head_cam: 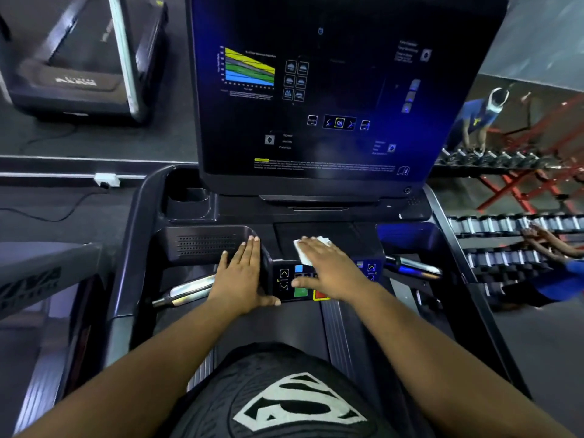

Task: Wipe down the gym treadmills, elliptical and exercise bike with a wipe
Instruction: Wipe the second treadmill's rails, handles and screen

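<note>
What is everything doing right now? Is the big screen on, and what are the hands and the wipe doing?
Screen: lit, showing a coloured chart.
Wipe: flat on the console, under the right hand.
Right hand: fingers straight, pressing the wipe.
Left hand: flat, resting on the console.
Cup holder: empty.

On the treadmill console screen (331, 90), a yellow-ringed button (339, 123) near its middle reads "OK", and "Speed" (287, 135) stands to its lower left. The screen's other lines and the far-left treadmill's (76, 80) logo are too blurred to read.
</note>
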Available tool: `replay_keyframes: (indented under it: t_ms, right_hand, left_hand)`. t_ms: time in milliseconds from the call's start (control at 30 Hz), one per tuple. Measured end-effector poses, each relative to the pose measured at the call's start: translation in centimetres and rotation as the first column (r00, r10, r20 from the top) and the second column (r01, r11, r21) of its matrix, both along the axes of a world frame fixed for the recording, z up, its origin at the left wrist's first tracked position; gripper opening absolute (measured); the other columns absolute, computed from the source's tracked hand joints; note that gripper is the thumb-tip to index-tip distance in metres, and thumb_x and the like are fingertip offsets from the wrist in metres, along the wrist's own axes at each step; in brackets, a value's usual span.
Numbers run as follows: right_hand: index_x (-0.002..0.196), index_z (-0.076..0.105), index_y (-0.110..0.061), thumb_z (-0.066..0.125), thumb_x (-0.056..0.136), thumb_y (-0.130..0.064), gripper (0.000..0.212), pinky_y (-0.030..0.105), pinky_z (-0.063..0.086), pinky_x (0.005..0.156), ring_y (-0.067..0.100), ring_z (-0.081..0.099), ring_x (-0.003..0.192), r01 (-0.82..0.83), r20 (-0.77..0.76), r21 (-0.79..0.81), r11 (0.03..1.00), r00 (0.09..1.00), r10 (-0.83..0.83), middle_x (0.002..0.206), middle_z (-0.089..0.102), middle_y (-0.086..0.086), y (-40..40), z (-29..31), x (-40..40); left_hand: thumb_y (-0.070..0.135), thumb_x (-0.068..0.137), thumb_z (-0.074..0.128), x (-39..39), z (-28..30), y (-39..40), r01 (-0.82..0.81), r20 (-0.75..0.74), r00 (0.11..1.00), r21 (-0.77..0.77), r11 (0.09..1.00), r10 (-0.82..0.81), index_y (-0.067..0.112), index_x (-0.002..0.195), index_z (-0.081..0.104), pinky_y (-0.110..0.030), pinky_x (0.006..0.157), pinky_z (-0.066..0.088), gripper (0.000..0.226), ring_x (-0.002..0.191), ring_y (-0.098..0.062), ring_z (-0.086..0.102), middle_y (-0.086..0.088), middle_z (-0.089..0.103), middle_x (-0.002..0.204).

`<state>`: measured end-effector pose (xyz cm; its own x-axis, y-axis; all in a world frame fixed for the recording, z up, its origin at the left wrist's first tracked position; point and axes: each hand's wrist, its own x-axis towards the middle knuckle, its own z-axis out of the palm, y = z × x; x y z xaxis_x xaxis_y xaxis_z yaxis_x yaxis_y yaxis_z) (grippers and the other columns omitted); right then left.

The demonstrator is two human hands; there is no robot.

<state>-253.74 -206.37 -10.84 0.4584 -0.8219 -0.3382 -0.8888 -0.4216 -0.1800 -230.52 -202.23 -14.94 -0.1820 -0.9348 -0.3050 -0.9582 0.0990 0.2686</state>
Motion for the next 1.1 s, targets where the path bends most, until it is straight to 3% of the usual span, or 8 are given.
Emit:
replay_keyframes:
  t_ms: [100, 233, 333, 467, 600, 700, 967, 1100]
  right_hand:
    - [0.162, 0.016, -0.020, 0.005, 0.060, -0.105, 0.133, 0.041, 0.011, 0.127, 0.018, 0.015, 0.155, 0.104, -0.076, -0.065, 0.992, 0.991, -0.109, 0.168, 0.019, 0.003, -0.6, -0.1, -5.0]
    - [0.161, 0.017, -0.012, -0.003, 0.053, -0.104, 0.143, 0.047, 0.010, 0.127, 0.022, 0.015, 0.155, 0.187, -0.106, -0.069, 0.980, 0.975, -0.194, 0.168, 0.020, 0.009, -0.2, 0.4, -4.8]
    - [0.161, 0.013, -0.010, -0.001, 0.053, -0.103, 0.143, 0.049, 0.002, 0.126, 0.022, 0.011, 0.156, 0.140, -0.168, -0.104, 0.985, 0.973, -0.156, 0.168, 0.017, 0.009, 1.4, 0.2, -4.6]
    - [0.161, 0.009, -0.009, -0.008, 0.053, -0.102, 0.144, 0.055, -0.004, 0.124, 0.024, 0.005, 0.157, 0.202, -0.276, -0.135, 0.970, 0.933, -0.232, 0.169, 0.011, 0.010, 0.8, 0.4, -8.7]
    - [0.162, 0.006, -0.011, 0.010, 0.063, -0.098, 0.132, 0.051, 0.003, 0.126, 0.023, -0.001, 0.157, 0.299, -0.164, 0.020, 0.954, 0.942, -0.292, 0.170, 0.001, 0.009, -2.7, 0.8, -10.0]
    - [0.163, 0.007, -0.013, 0.019, 0.075, -0.093, 0.119, 0.050, 0.001, 0.126, 0.020, -0.004, 0.157, 0.292, -0.174, 0.083, 0.953, 0.946, -0.275, 0.170, -0.003, 0.006, -4.9, 0.7, -9.7]
    - [0.162, 0.004, -0.014, -0.010, 0.053, -0.103, 0.142, 0.052, -0.001, 0.126, 0.022, -0.006, 0.157, 0.202, -0.080, -0.013, 0.979, 0.976, -0.202, 0.170, -0.001, 0.006, -1.3, 0.4, -12.1]
    - [0.163, 0.004, -0.015, -0.002, 0.057, -0.100, 0.136, 0.056, -0.004, 0.123, 0.020, -0.006, 0.157, 0.247, -0.065, 0.063, 0.967, 0.968, -0.243, 0.171, -0.003, 0.005, -4.1, 0.7, -11.8]
  left_hand:
    - [0.088, 0.064, 0.065, -0.2, 0.2, 0.0, -0.018, 0.003, 1.000, 0.009, 1.000, 0.018, 0.008, 0.157, -0.024, -0.057, 0.126, -0.001, 0.151, 0.157, -0.022, -0.016, -0.005, -0.019, 0.169]
    - [0.075, 0.068, 0.075, -1.3, 0.9, 0.0, 0.004, -0.015, 1.000, -0.019, 1.000, -0.004, 0.012, 0.157, -0.025, -0.060, 0.124, -0.007, 0.148, 0.152, -0.023, -0.029, -0.006, -0.033, 0.163]
    - [0.068, 0.079, 0.071, -3.1, 1.9, -0.3, 0.094, 0.006, 0.996, -0.112, 0.989, -0.094, 0.016, 0.159, -0.022, -0.057, 0.124, -0.007, 0.133, 0.153, -0.020, -0.026, -0.006, -0.026, 0.167]
    - [0.067, 0.090, 0.058, -6.3, 2.9, -1.2, 0.308, 0.146, 0.944, -0.080, 0.948, -0.295, 0.016, 0.159, -0.020, -0.060, 0.123, -0.009, 0.116, 0.156, -0.017, -0.018, -0.003, -0.019, 0.169]
    - [0.066, 0.091, 0.058, -9.4, 3.2, -3.4, 0.382, 0.163, 0.914, -0.044, 0.923, -0.371, 0.016, 0.162, -0.011, -0.054, 0.126, -0.002, 0.111, 0.158, -0.018, -0.004, -0.002, -0.007, 0.172]
    - [0.069, 0.084, 0.065, -9.6, 3.1, -5.2, 0.410, 0.113, 0.905, 0.030, 0.912, -0.411, 0.020, 0.162, -0.011, -0.048, 0.127, 0.005, 0.119, 0.158, -0.018, -0.003, 0.001, -0.009, 0.171]
    - [0.073, 0.075, 0.070, -9.0, 1.4, -5.7, 0.379, 0.052, 0.924, -0.004, 0.925, -0.378, 0.028, 0.163, -0.007, -0.042, 0.127, 0.004, 0.125, 0.157, -0.012, -0.002, 0.008, -0.007, 0.171]
    - [0.074, 0.071, 0.073, -9.0, 1.4, -6.0, 0.360, 0.033, 0.932, 0.021, 0.933, -0.361, 0.029, 0.163, -0.005, -0.042, 0.128, 0.004, 0.129, 0.157, -0.011, -0.003, 0.008, -0.006, 0.171]
